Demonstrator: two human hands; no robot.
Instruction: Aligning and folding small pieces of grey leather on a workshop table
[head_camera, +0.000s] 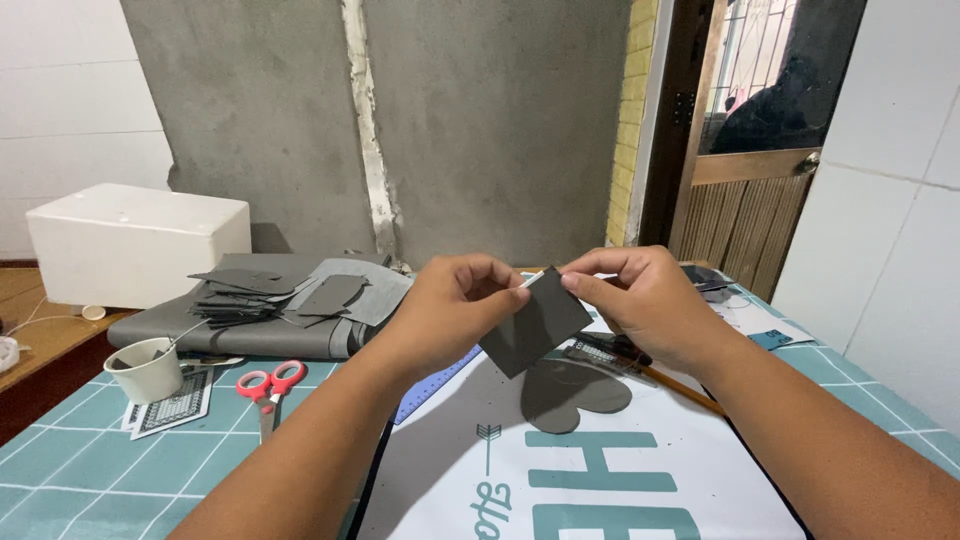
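Head view showed the left hand (450, 305) and right hand (640, 295) each with its grip pinched on the top edge of a dark grey foam square (535, 322), held above the worktop (60, 470) over a grey cutout (570, 392), red scissors (268, 385) lying to the left.

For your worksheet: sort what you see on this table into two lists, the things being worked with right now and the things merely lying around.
In use:
left hand
right hand
dark grey square piece, pinched by both hands
small white stick at its top edge

Lying about:
red scissors
white cup
stack of grey cut pieces
blue ruler
white foam box
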